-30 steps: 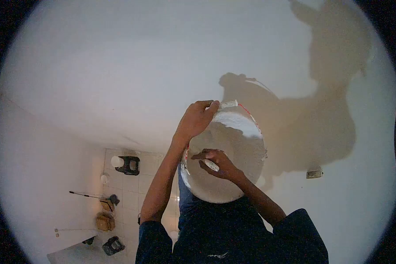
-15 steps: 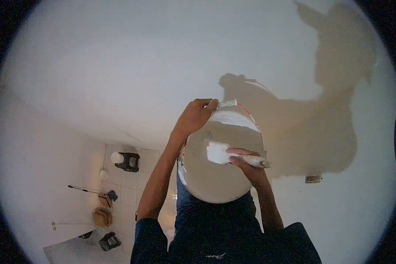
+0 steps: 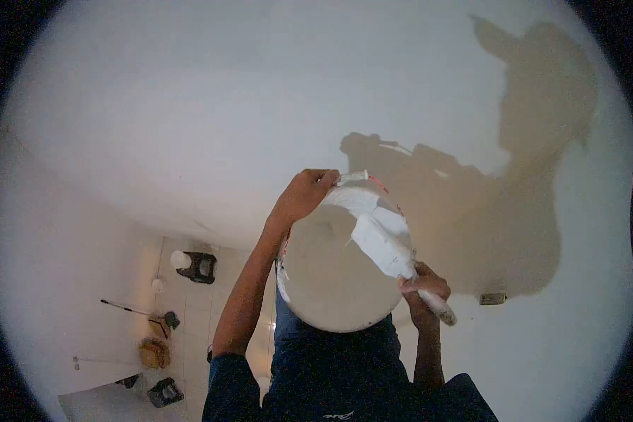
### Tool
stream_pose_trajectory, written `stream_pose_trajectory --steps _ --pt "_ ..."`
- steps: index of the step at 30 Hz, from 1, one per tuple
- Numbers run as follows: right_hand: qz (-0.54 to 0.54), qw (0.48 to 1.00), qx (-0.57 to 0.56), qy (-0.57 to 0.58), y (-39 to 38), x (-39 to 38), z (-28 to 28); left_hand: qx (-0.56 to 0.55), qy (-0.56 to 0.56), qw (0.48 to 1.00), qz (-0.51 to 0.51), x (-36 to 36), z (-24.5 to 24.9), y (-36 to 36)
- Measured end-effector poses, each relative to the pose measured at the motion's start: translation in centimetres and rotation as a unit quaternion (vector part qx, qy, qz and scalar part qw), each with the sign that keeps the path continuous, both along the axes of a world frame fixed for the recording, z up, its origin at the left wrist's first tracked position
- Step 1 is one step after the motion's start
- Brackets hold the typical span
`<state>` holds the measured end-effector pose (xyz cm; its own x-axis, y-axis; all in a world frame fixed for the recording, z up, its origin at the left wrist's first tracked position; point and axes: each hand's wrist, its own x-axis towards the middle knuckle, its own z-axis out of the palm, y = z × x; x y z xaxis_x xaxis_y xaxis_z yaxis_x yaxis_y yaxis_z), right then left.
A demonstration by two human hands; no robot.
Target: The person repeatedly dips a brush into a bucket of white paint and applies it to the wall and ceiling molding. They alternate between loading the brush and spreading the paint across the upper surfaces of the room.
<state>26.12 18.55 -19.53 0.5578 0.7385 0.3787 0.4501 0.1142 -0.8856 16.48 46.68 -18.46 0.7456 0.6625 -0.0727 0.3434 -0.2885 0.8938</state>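
A round bucket (image 3: pixel 309 281) stands in front of my body, its inner wall smeared with white paint (image 3: pixel 355 200). My left hand (image 3: pixel 307 195) is closed at the far rim, around the white grip of the bucket's handle (image 3: pixel 353 176). In my right hand (image 3: pixel 427 285) is a paintbrush (image 3: pixel 383 246), gripped by its pale handle, with my fingers wrapped round it at the bucket's right rim. White paint coats the brush head, which lies over the bucket's opening and points up and left toward the far inner wall.
A white wall (image 3: pixel 190 105) rises ahead, carrying my shadow and a small socket box (image 3: pixel 493 299). Down on the tiled floor at left are a black stool (image 3: pixel 200 268) with a white container (image 3: pixel 181 259), cardboard boxes (image 3: pixel 155 352), a long pole (image 3: pixel 126 307) and another black stool (image 3: pixel 165 393).
The paintbrush has swung from lying level over the bucket's middle to a slant at the right rim, its head now up by the far wall. My right hand has moved right and nearer me.
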Motion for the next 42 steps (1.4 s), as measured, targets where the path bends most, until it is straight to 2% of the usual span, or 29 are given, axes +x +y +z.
stream_pose_trajectory --steps 1,3,4,5,6,8,10,11,12,13,15,16,19,20,21,22,23,25,26,29,30,31,32,36,37,38,39,41,42 --pt "-0.002 1.0 0.006 -0.005 0.0 0.1 0.8 0.003 0.015 1.0 -0.003 -0.1 0.2 0.0" --pt "0.035 0.99 0.056 -0.123 0.0 0.1 2.3 0.016 0.017 1.0 -0.01 -0.1 -0.2 0.2" --pt "0.03 0.987 0.069 -0.141 -0.2 0.2 2.0 0.025 0.004 1.0 -0.017 -0.1 -0.6 0.3" --pt "0.033 0.984 0.097 -0.144 -0.3 0.3 2.1 0.033 -0.004 0.999 -0.013 -0.3 -0.2 0.1" --pt "0.023 0.994 0.094 -0.056 -0.6 -0.5 2.1 0.039 -0.014 0.999 -0.012 -0.4 0.0 -0.2" --pt "0.039 0.993 0.095 -0.061 -0.5 -0.3 2.0 0.03 -0.017 0.999 -0.009 0.0 0.1 -0.2" --pt "0.061 0.99 0.108 -0.061 0.0 -0.5 -0.3 0.074 -0.033 0.997 -0.018 0.2 -1.8 0.5" --pt "0.04 0.974 0.128 0.182 0.2 -1.3 -1.6 0.107 -0.036 0.993 -0.018 0.2 -2.2 0.7" --pt "0.021 0.899 0.138 0.415 0.6 -1.6 -2.2 0.115 -0.038 0.992 -0.015 0.2 -1.3 0.4" --pt "0.027 0.898 0.143 0.414 0.6 -1.5 -2.3 0.077 -0.03 0.997 0.0 0.1 -0.2 -0.4" --pt "-0.017 0.803 0.056 0.593 0.2 -1.3 -2.4 0.041 -0.023 0.999 0.016 0.1 0.8 -0.5" --pt "0.009 0.853 0.055 0.518 0.1 -1.0 -4.4 0.048 -0.028 0.998 0.011 0.2 0.6 -0.4" --pt "0.026 0.88 -0.014 0.474 -0.6 -1.2 -6.1 0.071 -0.02 0.997 -0.018 0.5 -0.4 0.3" --pt "0.01 0.941 -0.084 0.328 -0.9 -1.2 -6.4 0.088 -0.008 0.995 -0.042 0.3 -0.9 0.4" --pt "0.004 0.972 -0.156 0.176 -0.9 -1.0 -6.5 0.07 -0.032 0.996 -0.038 0.2 -1.4 0.3" --pt "0.024 0.943 -0.096 0.318 -1.1 -0.8 -6.7 0.081 -0.035 0.996 -0.035 0.1 -0.9 -0.2" --pt "0.034 0.891 -0.033 0.451 -1.1 -0.7 -6.8 0.031 0.007 0.999 -0.012 -0.1 1.0 -1.2" --pt "-0.001 0.841 0.01 0.54 0.7 -1.9 -3.2 0.008 0.011 1.0 0.004 -0.1 1.2 -0.8" --pt "0.006 0.706 0.06 0.705 1.2 -1.6 -2.1 0.01 0.006 1.0 0.022 0.2 1.3 -1.0" --pt "0.039 0.692 0.077 0.716 1.0 -1.2 -3.1 -0.025 0.025 0.999 0.011 0.6 1.1 -0.7" --pt "0.043 0.692 0.075 0.717 1.1 -1.3 -4.1 -0.024 0.026 0.999 0.016 0.5 1.1 -0.6" --pt "0.008 0.873 -0.034 0.486 1.0 -1.4 -5.5 -0.008 0.012 1.0 0.009 0.4 0.9 -0.7" --pt "-0.028 0.968 -0.138 0.208 0.9 -1.3 -6.5 0.008 -0.001 1.0 0.001 0.5 0.9 -0.8" --pt "0.013 0.967 -0.188 0.173 0.5 -0.8 -6.1 -0.036 0.041 0.998 0.009 0.9 0.4 -0.7" --pt "0.092 0.903 -0.054 0.416 0.5 -1.0 -5.4 -0.025 0.02 0.999 0.01 0.9 0.1 -0.7" --pt "0.162 0.761 0.082 0.622 0.7 -1.0 -4.8 -0.015 -0.001 1.0 0.012 0.9 -0.2 -0.6" --pt "0.163 0.761 0.08 0.623 0.7 -1.2 -4.2 -0.015 -0.001 1.0 0.013 0.9 -0.1 -0.6" --pt "0.13 0.87 0.064 0.471 0.9 -1.4 -3.2 -0.009 0.024 1.0 -0.002 0.8 0.5 -0.8" --pt "0.131 0.871 0.065 0.469 0.8 -1.3 -3.0 -0.008 0.022 1.0 -0.002 0.9 0.3 -0.6"
